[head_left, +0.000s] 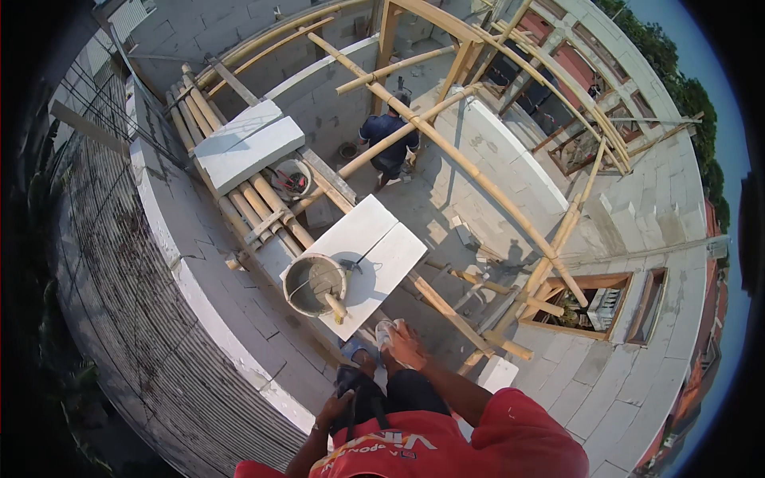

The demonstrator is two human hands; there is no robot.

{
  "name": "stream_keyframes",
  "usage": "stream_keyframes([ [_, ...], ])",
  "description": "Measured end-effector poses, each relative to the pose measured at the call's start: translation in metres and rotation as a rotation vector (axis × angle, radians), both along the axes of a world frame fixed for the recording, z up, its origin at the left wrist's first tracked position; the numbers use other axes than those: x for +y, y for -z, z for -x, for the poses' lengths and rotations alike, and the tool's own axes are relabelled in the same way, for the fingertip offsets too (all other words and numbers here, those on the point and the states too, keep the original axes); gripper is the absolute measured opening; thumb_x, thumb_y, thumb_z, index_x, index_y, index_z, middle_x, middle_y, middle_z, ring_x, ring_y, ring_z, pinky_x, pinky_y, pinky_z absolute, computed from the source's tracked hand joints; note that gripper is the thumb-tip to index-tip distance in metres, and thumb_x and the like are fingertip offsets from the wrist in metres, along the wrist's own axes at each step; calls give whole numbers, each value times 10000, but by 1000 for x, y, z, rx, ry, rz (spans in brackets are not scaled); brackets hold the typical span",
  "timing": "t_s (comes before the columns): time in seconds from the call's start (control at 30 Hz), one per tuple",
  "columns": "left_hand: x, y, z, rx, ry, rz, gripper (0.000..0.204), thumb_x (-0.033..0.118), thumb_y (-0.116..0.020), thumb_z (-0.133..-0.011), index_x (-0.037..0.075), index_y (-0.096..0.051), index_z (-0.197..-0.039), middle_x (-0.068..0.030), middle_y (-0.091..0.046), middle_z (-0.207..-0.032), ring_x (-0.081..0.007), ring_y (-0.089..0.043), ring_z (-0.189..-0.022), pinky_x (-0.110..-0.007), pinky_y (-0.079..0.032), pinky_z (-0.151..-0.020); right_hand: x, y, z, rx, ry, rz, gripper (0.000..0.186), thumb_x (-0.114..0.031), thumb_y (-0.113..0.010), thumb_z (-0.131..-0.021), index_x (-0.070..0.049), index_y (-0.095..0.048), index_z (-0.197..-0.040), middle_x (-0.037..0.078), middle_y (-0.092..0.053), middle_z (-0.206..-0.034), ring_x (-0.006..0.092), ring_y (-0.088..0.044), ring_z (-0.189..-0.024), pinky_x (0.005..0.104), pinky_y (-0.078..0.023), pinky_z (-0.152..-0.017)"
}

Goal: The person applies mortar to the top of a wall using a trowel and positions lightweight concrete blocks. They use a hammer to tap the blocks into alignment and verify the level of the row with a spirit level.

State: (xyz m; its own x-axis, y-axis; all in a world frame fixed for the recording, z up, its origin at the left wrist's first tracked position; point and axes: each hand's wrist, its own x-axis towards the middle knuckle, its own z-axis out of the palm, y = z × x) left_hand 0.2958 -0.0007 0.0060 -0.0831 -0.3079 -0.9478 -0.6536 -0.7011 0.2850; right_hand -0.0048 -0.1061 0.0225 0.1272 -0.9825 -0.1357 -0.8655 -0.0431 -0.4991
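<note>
In the head view, we seem between grasps, the bucket (297, 278) resting on the white blocks (396, 256) ahead. We cannot tell whether our left hand (334, 407) or right hand (405, 347) grips anything; reaching the bucket would call for stretching forward.

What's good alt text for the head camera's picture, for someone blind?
From above, a person in a red shirt has their right hand near pale blocks bearing a round bucket at a building site. Ahead are bamboo poles, grey block walls and, lower down, another person in dark clothes.
</note>
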Motion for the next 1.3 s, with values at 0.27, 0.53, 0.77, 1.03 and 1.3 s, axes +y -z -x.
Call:
stream_keyframes([
  [0.27, 21, -18, -58, 125, 255, 651, 459, 309, -546, -1012, -61, -592, -1279, -273, -679, -1007, -364, -674, -929, -424, -520, -810, 181, -116, 151, 155, 88, -881, 276, -278, -604, -882, -51, -664, -1026, 154, -652, -1084, 323, -674, -1042, 473, -548, -846],
  [0.53, -17, -22, -76, -211, 196, 568, 409, 345, -776, -844, -28, -654, -958, -182, -737, -852, -285, -733, -796, -403, -562, -707, 277, -149, 127, -204, -345, -1088, 282, -304, -607, -896, -47, -694, -974, 139, -680, -1140, 257, -695, -1030, 424, -556, -846],
  [0.77, -56, -83, -10, -50, 16, 556, 349, 283, -735, -894, -50, -699, -992, -137, -756, -921, -198, -713, -815, -329, -550, -728, 271, -162, 132, -261, -275, -1171, 291, -311, -610, -900, -47, -696, -990, 142, -686, -1113, 257, -698, -1015, 420, -553, -841],
  [1.03, -4, -109, -28, 158, -80, 630, 400, 339, -582, -1010, -40, -690, -1074, -120, -724, -964, -190, -646, -855, -342, -515, -784, 217, -175, 144, -237, -333, -1266, 302, -319, -614, -905, -47, -697, -1007, 146, -693, -1083, 258, -701, -997, 416, -550, -835],
  [1.3, -90, -251, 21, 231, -637, 746, 645, 468, -524, -1034, -48, -477, -1417, -192, -538, -1437, -330, -526, -1330, -428, -404, -1130, 213, -189, 175, -225, -308, -1326, 313, -327, -618, -910, -47, -699, -1025, 149, -700, -1052, 259, -704, -979, 412, -547, -829],
])
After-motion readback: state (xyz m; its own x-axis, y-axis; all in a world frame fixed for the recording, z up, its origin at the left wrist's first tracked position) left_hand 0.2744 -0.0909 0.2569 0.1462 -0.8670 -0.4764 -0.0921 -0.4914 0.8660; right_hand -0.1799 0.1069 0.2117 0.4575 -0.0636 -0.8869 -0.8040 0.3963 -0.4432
